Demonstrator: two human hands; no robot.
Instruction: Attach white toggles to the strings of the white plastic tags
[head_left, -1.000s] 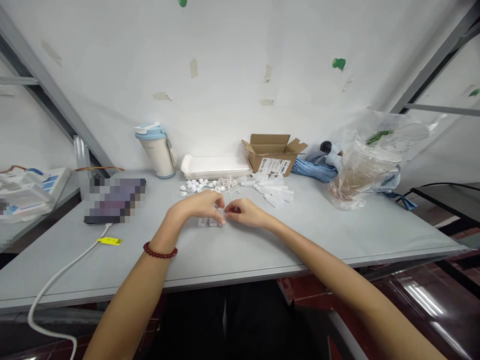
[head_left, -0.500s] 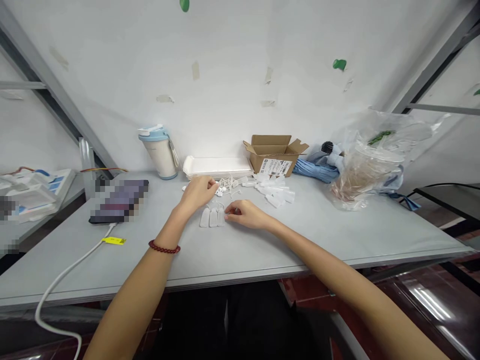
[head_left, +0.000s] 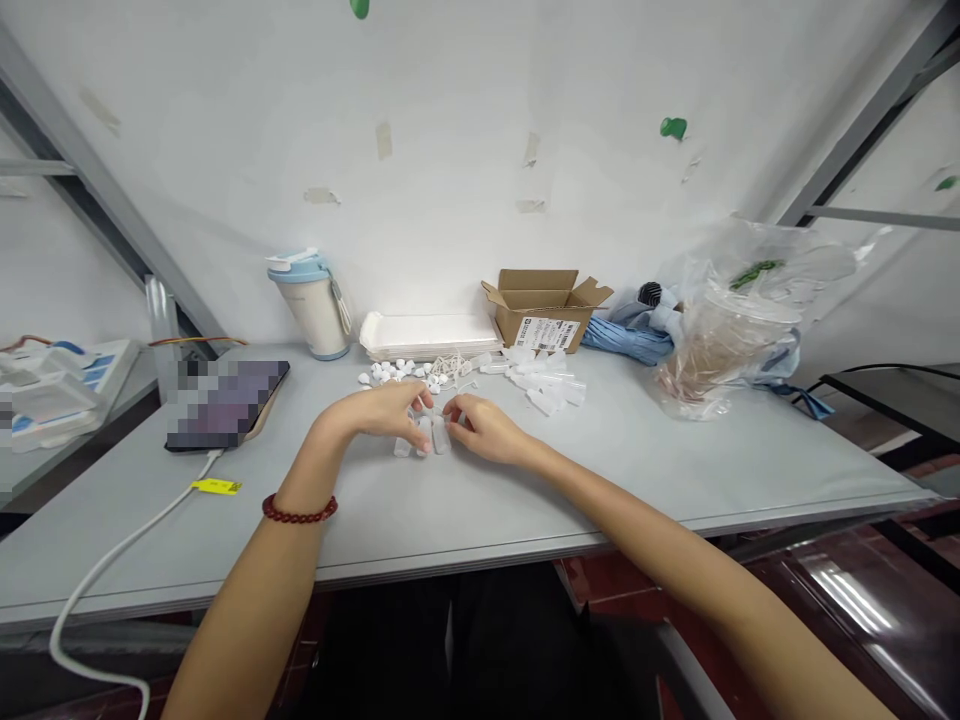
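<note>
From here I see my left hand (head_left: 386, 408) and right hand (head_left: 491, 432) by the clear tags (head_left: 440, 437), but I can't tell if either holds one. A clumsy finger could bump them into the white bits (head_left: 388, 372) behind.

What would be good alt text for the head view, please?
The left hand and right hand are at small translucent tags on a grey table; beyond are small white pieces, a tumbler, an open cardboard box and a bagged cup.

Brown cardboard box (head_left: 536, 308), red bracelet (head_left: 300, 512) — dark, cream cup (head_left: 311, 310) — light-blue lid (head_left: 298, 268)
</note>
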